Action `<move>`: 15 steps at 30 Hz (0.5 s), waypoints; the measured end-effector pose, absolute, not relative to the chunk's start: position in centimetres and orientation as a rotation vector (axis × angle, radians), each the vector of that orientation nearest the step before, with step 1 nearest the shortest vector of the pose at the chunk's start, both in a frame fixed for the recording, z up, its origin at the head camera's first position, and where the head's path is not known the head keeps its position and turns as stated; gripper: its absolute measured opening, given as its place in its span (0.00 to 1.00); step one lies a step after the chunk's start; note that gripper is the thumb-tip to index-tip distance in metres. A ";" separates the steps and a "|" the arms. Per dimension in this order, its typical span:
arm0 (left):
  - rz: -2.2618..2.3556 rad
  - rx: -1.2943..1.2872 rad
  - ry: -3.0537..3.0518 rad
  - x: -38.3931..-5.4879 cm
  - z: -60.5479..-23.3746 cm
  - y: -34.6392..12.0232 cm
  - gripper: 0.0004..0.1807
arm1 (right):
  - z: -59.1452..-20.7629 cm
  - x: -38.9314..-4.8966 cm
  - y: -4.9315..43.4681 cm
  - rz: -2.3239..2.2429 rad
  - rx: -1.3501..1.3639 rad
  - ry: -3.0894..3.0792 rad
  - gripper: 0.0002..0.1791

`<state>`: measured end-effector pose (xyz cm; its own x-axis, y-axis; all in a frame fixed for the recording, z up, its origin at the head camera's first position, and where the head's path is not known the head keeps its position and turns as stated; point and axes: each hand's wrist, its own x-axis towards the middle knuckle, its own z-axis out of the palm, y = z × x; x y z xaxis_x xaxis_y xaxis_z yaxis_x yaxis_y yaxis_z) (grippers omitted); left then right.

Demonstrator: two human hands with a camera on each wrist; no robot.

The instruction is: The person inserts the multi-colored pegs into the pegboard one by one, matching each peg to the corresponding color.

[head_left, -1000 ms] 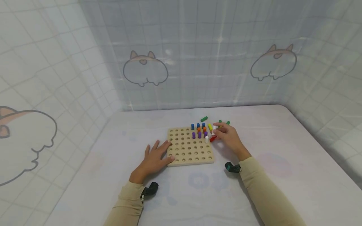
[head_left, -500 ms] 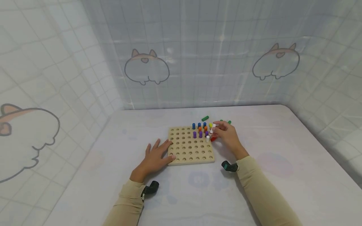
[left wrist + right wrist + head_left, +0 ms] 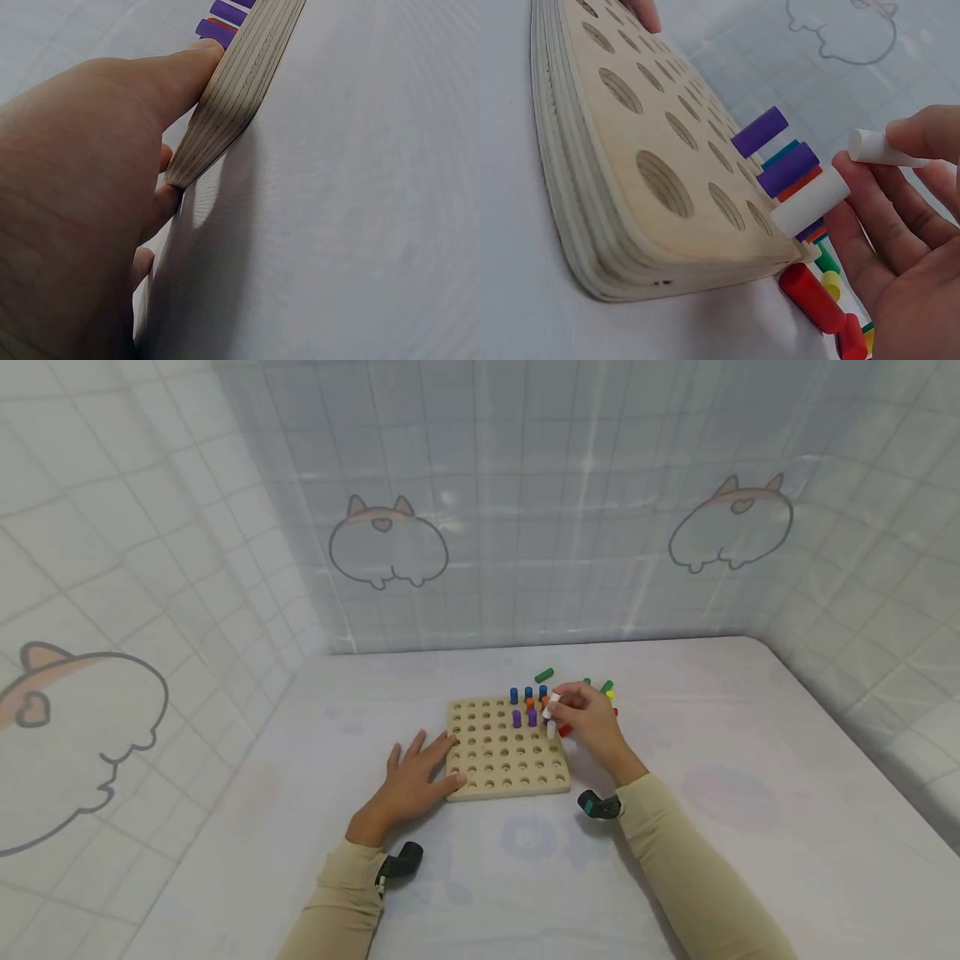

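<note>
A wooden peg board (image 3: 510,792) with rows of round holes lies on the table. My left hand (image 3: 408,787) rests at its left edge, fingers spread and thumb on the near corner. Over the board's right side, my right hand (image 3: 600,727) pinches a white peg (image 3: 877,148) between thumb and fingers. Just below that peg, a second white peg (image 3: 810,202) stands in a hole near the right edge. Purple pegs (image 3: 517,718), orange pegs (image 3: 530,702) and blue pegs (image 3: 513,696) stand in the rows behind, partly hidden by my right hand.
Loose on the table right of the board are a red peg (image 3: 812,298), another red peg (image 3: 851,337) and a yellow peg (image 3: 611,695). A green peg (image 3: 544,675) lies behind the board. A patterned curtain (image 3: 525,568) hangs beyond the table.
My right hand has moved left with the white peg, from beside the board to over its right edge. My left hand has stayed at the board's left edge.
</note>
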<state>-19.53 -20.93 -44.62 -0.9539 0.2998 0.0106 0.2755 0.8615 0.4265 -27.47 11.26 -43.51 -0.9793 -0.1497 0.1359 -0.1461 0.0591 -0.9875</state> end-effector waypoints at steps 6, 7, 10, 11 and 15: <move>0.659 0.450 2.974 -19.6 -44.5 -20.8 0.44 | -43.4 -27.2 10.7 -1.987 -0.380 2.402 0.16; 0.657 0.448 2.974 -19.7 -44.5 -20.8 0.44 | -43.5 -27.3 10.7 -1.963 -0.396 2.410 0.16; 0.653 0.443 2.972 -19.7 -44.5 -20.7 0.44 | -43.7 -27.4 10.5 -1.889 -0.427 2.435 0.15; 0.652 0.441 2.971 -19.8 -44.4 -20.6 0.44 | -43.8 -27.5 10.5 -1.872 -0.433 2.440 0.14; 0.652 0.427 2.968 -19.9 -44.3 -20.5 0.44 | -43.8 -27.7 10.4 -1.822 -0.448 2.474 0.14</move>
